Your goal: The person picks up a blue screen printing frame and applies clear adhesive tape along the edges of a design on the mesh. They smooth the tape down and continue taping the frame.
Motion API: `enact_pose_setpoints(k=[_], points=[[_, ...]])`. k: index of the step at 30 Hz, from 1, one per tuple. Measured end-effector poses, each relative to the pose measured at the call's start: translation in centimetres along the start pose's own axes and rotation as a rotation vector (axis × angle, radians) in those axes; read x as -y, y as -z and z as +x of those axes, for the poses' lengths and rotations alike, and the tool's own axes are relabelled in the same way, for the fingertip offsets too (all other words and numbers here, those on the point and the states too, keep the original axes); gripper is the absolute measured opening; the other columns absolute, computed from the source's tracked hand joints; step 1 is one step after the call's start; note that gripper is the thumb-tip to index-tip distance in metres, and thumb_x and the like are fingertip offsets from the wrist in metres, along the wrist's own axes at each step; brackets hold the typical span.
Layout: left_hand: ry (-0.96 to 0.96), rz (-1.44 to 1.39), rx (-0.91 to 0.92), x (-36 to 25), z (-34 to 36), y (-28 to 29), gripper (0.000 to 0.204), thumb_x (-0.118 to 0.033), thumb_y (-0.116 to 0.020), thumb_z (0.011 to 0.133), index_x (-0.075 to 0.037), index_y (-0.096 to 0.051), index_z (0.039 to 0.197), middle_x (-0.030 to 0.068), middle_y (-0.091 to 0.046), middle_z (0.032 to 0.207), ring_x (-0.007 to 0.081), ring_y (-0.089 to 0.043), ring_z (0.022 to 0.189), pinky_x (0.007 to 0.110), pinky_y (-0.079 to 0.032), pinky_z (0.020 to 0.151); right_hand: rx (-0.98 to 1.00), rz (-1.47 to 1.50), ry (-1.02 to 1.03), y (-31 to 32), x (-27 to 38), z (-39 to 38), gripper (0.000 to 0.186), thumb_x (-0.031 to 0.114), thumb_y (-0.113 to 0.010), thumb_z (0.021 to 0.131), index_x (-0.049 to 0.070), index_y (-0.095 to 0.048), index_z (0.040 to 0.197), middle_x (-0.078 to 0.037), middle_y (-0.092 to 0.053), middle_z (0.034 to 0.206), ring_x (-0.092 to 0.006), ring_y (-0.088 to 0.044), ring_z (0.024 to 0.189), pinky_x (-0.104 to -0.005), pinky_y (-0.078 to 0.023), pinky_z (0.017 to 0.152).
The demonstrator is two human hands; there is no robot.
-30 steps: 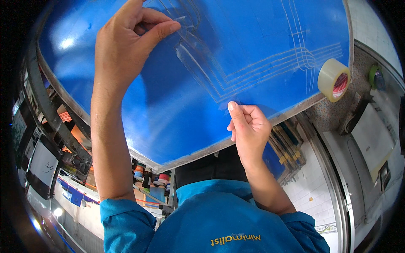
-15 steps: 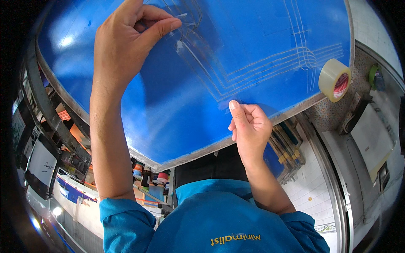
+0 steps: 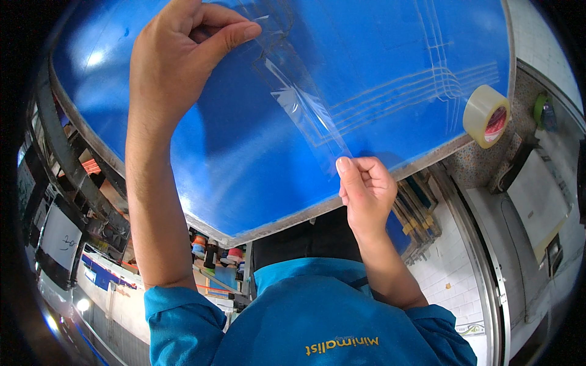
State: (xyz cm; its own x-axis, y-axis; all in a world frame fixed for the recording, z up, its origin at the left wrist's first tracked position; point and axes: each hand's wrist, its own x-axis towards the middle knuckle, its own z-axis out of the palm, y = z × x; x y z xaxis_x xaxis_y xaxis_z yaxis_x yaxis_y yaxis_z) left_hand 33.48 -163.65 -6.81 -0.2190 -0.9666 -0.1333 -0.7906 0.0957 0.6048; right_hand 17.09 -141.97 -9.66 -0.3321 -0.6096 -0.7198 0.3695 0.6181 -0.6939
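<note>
A strip of clear tape (image 3: 303, 108) stretches between my two hands above a blue panel (image 3: 244, 183). My left hand (image 3: 189, 46), at the upper left, pinches its far end between thumb and forefinger. Close to the panel's front edge, my right hand (image 3: 366, 186) grips the near end, thumb on top. The strip catches bright glare in its middle and looks slightly creased there. Beneath and beside it, pale parallel lines (image 3: 390, 100) run across the blue surface and turn a corner. Whether the strip touches the panel along its length, I cannot tell.
A roll of clear tape (image 3: 486, 116) stands at the panel's right edge. Below the front edge are several small colourful containers (image 3: 210, 253) on the left and stacked frames (image 3: 418, 210) on the right. A green tape roll (image 3: 541, 111) lies further right.
My right hand has moved slightly down and right, and the tape strip now shows more plainly, drawn out between my hands. My left hand has shifted a little left.
</note>
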Motion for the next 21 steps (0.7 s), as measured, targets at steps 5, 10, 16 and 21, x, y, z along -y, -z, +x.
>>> enact_pose_setpoints(k=[5, 10, 16, 21], points=[[-0.003, 0.001, 0.012, 0.2, 0.2, 0.2, 0.072, -0.010, -0.084, 0.083, 0.013, -0.050, 0.141, 0.0081, -0.074, 0.077, 0.0088, -0.065, 0.066, 0.023, -0.051, 0.060, -0.002, -0.018, 0.067, 0.4, 1.3, -1.0, 0.014, 0.009, -0.076, 0.093, 0.000, -0.065, 0.088, -0.003, -0.066, 0.071, -0.0033, -0.055, 0.056, -0.0181, -0.043, 0.050], [0.007, 0.043, 0.007, -0.3, 0.0, 0.2, 0.070, -0.010, -0.084, 0.083, 0.012, -0.051, 0.141, 0.0082, -0.074, 0.077, 0.0088, -0.064, 0.065, 0.023, -0.051, 0.059, -0.039, -0.117, -0.054, -0.1, 1.3, 0.4, 0.021, 0.017, -0.077, 0.094, 0.001, -0.067, 0.085, 0.000, -0.064, 0.065, -0.0019, -0.053, 0.053, -0.0184, -0.036, 0.046], [-0.009, 0.028, 0.013, 0.0, 0.1, 0.1, 0.069, -0.008, -0.084, 0.082, 0.012, -0.052, 0.139, 0.0084, -0.074, 0.076, 0.0083, -0.064, 0.064, 0.023, -0.050, 0.059, -0.097, -0.182, -0.062, -0.9, 1.6, 0.7, 0.022, 0.018, -0.078, 0.093, 0.000, -0.068, 0.085, 0.000, -0.063, 0.063, -0.0027, -0.052, 0.052, -0.0187, -0.037, 0.046], [-0.009, 0.046, -0.004, -0.3, 0.1, 0.0, 0.068, -0.007, -0.084, 0.081, 0.013, -0.053, 0.138, 0.0085, -0.074, 0.076, 0.0083, -0.064, 0.064, 0.023, -0.050, 0.058, -0.086, -0.213, -0.064, -0.8, 1.6, 0.9, 0.022, 0.018, -0.078, 0.093, 0.000, -0.069, 0.085, 0.000, -0.063, 0.062, -0.0030, -0.053, 0.052, -0.0189, -0.039, 0.047]])
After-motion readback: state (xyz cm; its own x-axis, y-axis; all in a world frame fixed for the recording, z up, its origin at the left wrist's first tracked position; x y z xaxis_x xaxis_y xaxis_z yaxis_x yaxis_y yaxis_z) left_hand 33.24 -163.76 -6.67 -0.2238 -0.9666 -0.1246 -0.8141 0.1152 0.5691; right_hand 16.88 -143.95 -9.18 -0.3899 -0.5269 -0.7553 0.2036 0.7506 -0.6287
